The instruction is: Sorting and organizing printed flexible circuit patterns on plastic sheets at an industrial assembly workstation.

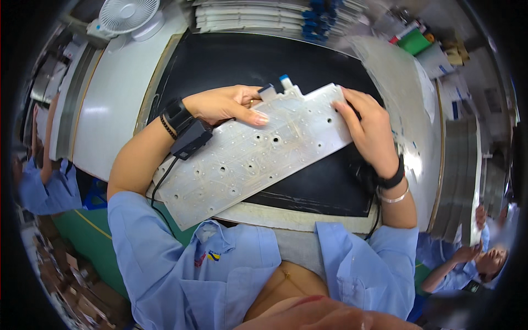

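A translucent silver-grey keyboard membrane [242, 157] is held tilted above the black mat, its right end higher in the view than its left. Small round holes and printed traces cover it. Two short tails stick out from its far edge, one with a blue tip [284, 78] and one with a dark tip [267, 91]. My left hand [225, 104] grips the far edge near the tails, thumb on top and fingers partly hidden beneath. At the right end, my right hand [367, 122] pinches the membrane between thumb and fingers.
The black mat [220, 60] lies on the pale table. Behind it are stacked white sheets [247, 19] with blue tails [319, 19]. A white fan [129, 16] stands far left, a green item [413, 42] far right. Grey stacks [459, 170] stand right; people in blue work on both sides.
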Tool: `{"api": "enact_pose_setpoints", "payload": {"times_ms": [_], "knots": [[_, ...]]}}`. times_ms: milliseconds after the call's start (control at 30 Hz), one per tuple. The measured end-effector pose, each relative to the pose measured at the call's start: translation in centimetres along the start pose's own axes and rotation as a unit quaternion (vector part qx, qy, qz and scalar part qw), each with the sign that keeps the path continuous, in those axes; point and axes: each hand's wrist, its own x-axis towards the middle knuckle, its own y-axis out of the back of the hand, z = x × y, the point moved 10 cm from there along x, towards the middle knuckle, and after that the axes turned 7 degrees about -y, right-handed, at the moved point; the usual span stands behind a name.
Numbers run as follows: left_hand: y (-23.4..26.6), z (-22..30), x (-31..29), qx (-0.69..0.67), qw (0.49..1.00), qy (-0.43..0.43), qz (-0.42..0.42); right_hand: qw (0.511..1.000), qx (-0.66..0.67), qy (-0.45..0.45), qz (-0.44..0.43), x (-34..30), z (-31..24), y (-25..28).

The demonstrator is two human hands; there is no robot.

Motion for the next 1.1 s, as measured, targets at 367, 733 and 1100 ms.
{"api": "enact_pose_setpoints", "payload": {"times_ms": [367,733,1100], "knots": [[0.5,-1.4,0.0,-0.039,0.999,0.027,0.007,0.986,0.127,-0.107,0.008,-0.8,1.9,0.0],[0.2,-0.8,-0.2,-0.080,0.997,0.010,-0.014,0.889,0.364,-0.252,-0.119,-1.0,5.5,-3.4],[1.0,-1.1,0.1,-0.069,0.998,0.013,-0.004,0.924,0.265,-0.244,-0.131,-0.5,6.1,-2.6]]}}
